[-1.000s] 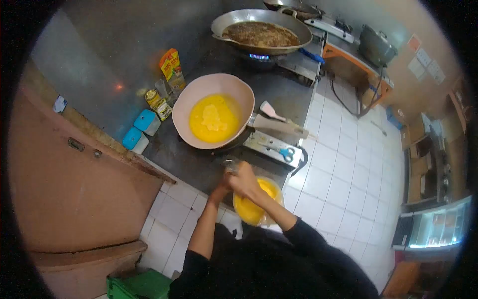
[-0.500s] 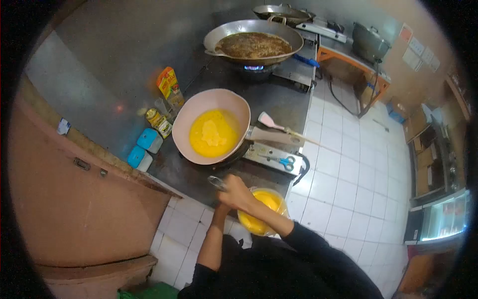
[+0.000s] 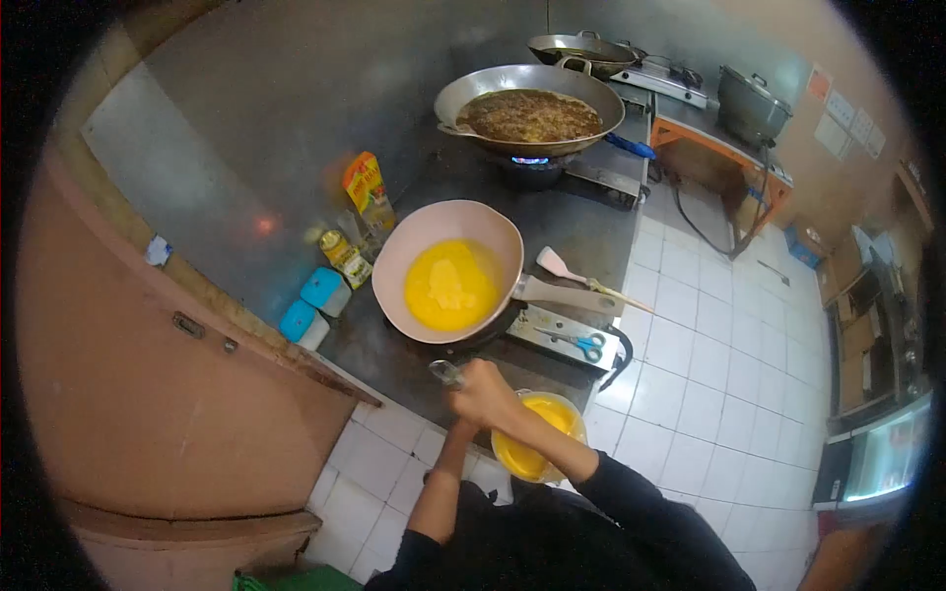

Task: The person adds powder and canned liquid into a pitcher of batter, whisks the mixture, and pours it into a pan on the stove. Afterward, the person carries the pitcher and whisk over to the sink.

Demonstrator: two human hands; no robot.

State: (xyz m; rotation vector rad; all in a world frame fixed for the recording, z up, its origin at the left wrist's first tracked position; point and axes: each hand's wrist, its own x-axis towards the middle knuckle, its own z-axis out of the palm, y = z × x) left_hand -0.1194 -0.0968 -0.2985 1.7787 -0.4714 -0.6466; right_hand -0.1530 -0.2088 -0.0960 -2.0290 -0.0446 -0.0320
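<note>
Dark bench (image 3: pixel 567 212) bears one pink pan (image 3: pixel 396 271), its handle pointing right. One bowl (image 3: pixel 578 419) of yellow liquid sits nearer. One orange packet (image 3: pixel 367 184) carries unreadable lettering. The right hand (image 3: pixel 485 394) has fingers wrapped round one metal utensil (image 3: pixel 445 372), pointing forward-left; the left hand (image 3: pixel 465 426) is mostly hidden, finger state unclear.

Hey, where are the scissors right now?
In the head view, the scissors lie on the stove's metal panel, right of the pink pan and below its handle.

So the dark counter (image 3: pixel 394 369) has a yellow-filled container (image 3: pixel 576 433) near its edge. Blue scissors (image 3: pixel 589 345) lie on the stove (image 3: pixel 527 333).
</note>
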